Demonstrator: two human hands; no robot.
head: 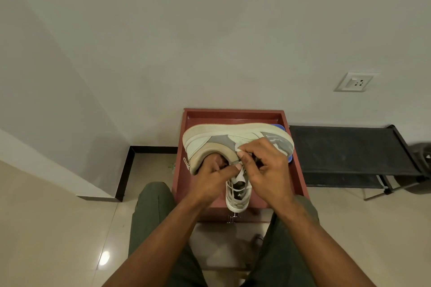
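The grip of the left hand [210,179] is closing on a pale sneaker [233,133]. Its fingers are curling into the shoe's opening, and the thumb is pressing on the white lace [239,178] at the collar. The grip of the right hand [268,170] is pinching the same lace between thumb and forefinger, just beside the left thumb, with the other fingers curling loosely.

The sneaker is lying on its side in the air, with its sole facing the far wall, its heel pointing left and its toe pointing right. It is hanging over a red box [233,112] with a raised rim and is spanning almost from the left edge to the right edge. A second sneaker [236,202] is sitting on the box under the hands, its toe reaching close to the near edge. A blue thing [279,127] is peeking out behind the held shoe's toe at the far right.

The box is standing against the far wall between the person's knees. A black rack [345,151] is standing just beside it on the right, while bare floor [58,216] is lying open on the left. A wall socket [354,81] is sitting above the rack.
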